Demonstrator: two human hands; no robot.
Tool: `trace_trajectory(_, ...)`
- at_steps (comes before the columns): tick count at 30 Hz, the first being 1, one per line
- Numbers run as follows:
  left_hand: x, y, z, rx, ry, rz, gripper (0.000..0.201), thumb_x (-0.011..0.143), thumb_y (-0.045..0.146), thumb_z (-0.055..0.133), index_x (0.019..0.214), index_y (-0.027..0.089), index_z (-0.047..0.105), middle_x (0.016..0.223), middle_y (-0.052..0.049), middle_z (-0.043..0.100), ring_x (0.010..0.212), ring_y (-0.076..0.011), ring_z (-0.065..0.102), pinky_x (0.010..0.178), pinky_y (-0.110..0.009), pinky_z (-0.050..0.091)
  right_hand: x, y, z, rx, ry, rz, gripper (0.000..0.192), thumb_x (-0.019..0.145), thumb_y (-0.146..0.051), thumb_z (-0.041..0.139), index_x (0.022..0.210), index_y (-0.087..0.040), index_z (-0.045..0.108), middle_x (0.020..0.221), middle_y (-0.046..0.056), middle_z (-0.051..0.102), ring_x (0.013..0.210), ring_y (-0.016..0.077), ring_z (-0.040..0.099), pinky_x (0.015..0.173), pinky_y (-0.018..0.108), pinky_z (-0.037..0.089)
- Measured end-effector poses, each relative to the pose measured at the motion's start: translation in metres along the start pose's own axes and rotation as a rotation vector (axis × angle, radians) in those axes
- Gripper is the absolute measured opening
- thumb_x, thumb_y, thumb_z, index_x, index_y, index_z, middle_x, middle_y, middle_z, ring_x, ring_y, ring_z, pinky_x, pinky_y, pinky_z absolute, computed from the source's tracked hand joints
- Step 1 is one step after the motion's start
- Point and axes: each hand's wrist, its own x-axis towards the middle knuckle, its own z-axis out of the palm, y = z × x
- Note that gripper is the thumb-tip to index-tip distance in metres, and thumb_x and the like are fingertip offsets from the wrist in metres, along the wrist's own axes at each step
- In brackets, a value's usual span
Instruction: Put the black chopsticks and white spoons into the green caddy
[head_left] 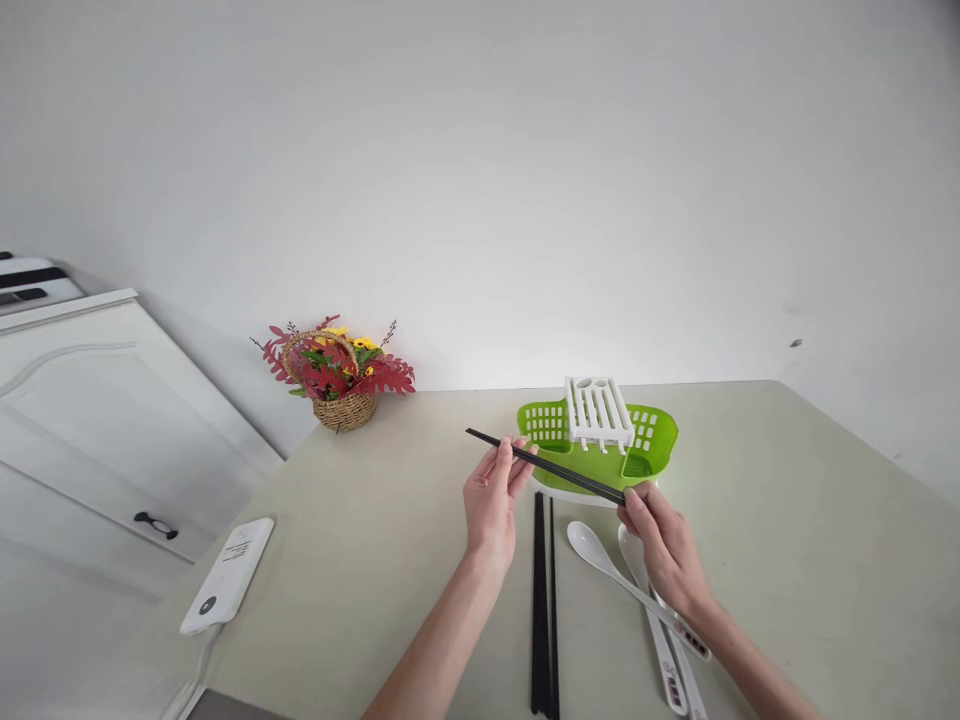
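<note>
Head view: chopsticks (pixel 570 473) held raised before the green basket (pixel 600 462). Left hand (pixel 495 490) pinches them toward their left end; right hand (pixel 664 545) closed around the right end. Near side: other chopsticks (pixel 540 600) on table (pixel 375 560), spoons (pixel 590 545) to their right.

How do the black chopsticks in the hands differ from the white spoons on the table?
The held chopsticks are black; the spoons are white. The chopsticks are thin and straight, while the spoons have wide bowls. The chopsticks slant between the left hand and right hand; the spoons lie overlapping on the table. Both are long.
</note>
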Motion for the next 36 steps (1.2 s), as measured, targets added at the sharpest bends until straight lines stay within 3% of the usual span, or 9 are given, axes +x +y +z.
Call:
trace_trajectory(3, 0.003, 0.006, 0.001, 0.022, -0.024, 0.023, 0.038, 0.079, 0.041, 0.088, 0.101, 0.012, 0.078, 0.11, -0.011, 0.079, 0.104, -0.025, 0.077, 0.104, -0.04, 0.059, -0.001, 0.0, 0.001, -0.029, 0.005, -0.024, 0.04, 0.106, -0.054, 0.039, 0.078, -0.025, 0.043, 0.068, -0.004, 0.048, 0.061, 0.0142, 0.042, 0.06, 0.027, 0.035)
trace_trajectory(6, 0.015, 0.026, 0.003, 0.036, -0.022, 0.117, 0.039, 0.078, 0.041, 0.089, 0.099, 0.01, 0.078, 0.104, -0.011, 0.079, 0.097, -0.0227, 0.078, 0.1, -0.038, 0.061, -0.001, 0.001, 0.002, -0.072, 0.012, -0.068, 0.039, 0.106, -0.052, 0.039, 0.078, -0.025, 0.045, 0.068, -0.004, 0.048, 0.061, 0.0143, 0.044, 0.06, 0.027, 0.036)
trace_trajectory(12, 0.048, 0.105, 0.025, 0.214, -0.057, 0.569, 0.044, 0.08, 0.048, 0.085, 0.106, 0.012, 0.077, 0.103, -0.011, 0.08, 0.093, -0.0223, 0.079, 0.097, -0.041, 0.063, 0.004, 0.001, -0.002, -0.155, 0.081, -0.136, 0.036, 0.105, -0.051, 0.044, 0.082, -0.024, 0.05, 0.068, -0.004, 0.052, 0.062, 0.0147, 0.047, 0.062, 0.027, 0.038)
trace_trajectory(15, 0.065, 0.118, 0.042, 0.339, -0.188, 0.673, 0.043, 0.083, 0.049, 0.082, 0.106, 0.013, 0.077, 0.103, -0.012, 0.08, 0.093, -0.0234, 0.079, 0.094, -0.041, 0.064, 0.005, 0.004, 0.0, -0.168, 0.08, -0.109, 0.035, 0.104, -0.051, 0.045, 0.083, -0.025, 0.05, 0.069, -0.004, 0.053, 0.063, 0.0147, 0.047, 0.063, 0.027, 0.038)
trace_trajectory(19, 0.095, 0.087, 0.062, 0.501, -0.41, 0.6, 0.043, 0.085, 0.052, 0.079, 0.103, 0.014, 0.078, 0.108, -0.013, 0.079, 0.09, -0.024, 0.08, 0.088, -0.039, 0.067, 0.004, 0.012, 0.005, -0.187, 0.034, -0.093, 0.034, 0.104, -0.051, 0.046, 0.083, -0.025, 0.047, 0.067, -0.005, 0.049, 0.062, 0.0144, 0.044, 0.06, 0.027, 0.036)
trace_trajectory(23, 0.125, 0.045, 0.072, 0.609, -0.453, 0.538, 0.042, 0.083, 0.054, 0.079, 0.099, 0.015, 0.08, 0.109, -0.012, 0.079, 0.085, -0.0239, 0.08, 0.081, -0.037, 0.068, 0.005, 0.019, 0.007, -0.201, -0.005, -0.106, 0.032, 0.104, -0.05, 0.047, 0.083, -0.026, 0.045, 0.067, -0.006, 0.048, 0.059, 0.014, 0.041, 0.057, 0.027, 0.034)
trace_trajectory(26, 0.139, 0.026, 0.073, 0.719, -0.471, 0.53, 0.04, 0.084, 0.055, 0.078, 0.097, 0.017, 0.081, 0.102, -0.01, 0.08, 0.085, -0.0231, 0.079, 0.079, -0.037, 0.067, 0.008, 0.018, 0.005, -0.202, 0.0, -0.114, 0.03, 0.103, -0.049, 0.047, 0.084, -0.026, 0.045, 0.068, -0.005, 0.05, 0.061, 0.0144, 0.044, 0.059, 0.026, 0.036)
trace_trajectory(36, 0.148, 0.008, 0.068, 1.004, -0.497, 0.508, 0.035, 0.089, 0.054, 0.072, 0.1, 0.022, 0.082, 0.104, -0.007, 0.081, 0.089, -0.0228, 0.077, 0.082, -0.034, 0.063, 0.016, 0.014, 0.0, -0.235, 0.041, -0.13, 0.031, 0.103, -0.049, 0.047, 0.082, -0.026, 0.046, 0.068, -0.003, 0.054, 0.061, 0.0148, 0.048, 0.058, 0.026, 0.04)
